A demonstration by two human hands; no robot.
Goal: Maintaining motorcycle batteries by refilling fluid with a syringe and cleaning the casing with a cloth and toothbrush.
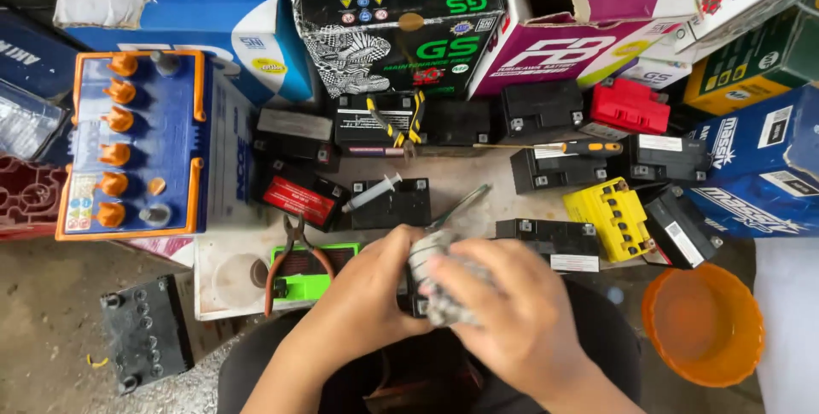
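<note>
Battery [415,299] upright between left hand [363,294], right hand [503,311], cloth-wrapped [435,282]

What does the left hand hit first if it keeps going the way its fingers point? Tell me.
The left hand points up and right and is already against the small black battery being wiped with a grey rag. Past that lies the right hand, though depth is hard to judge.
</note>
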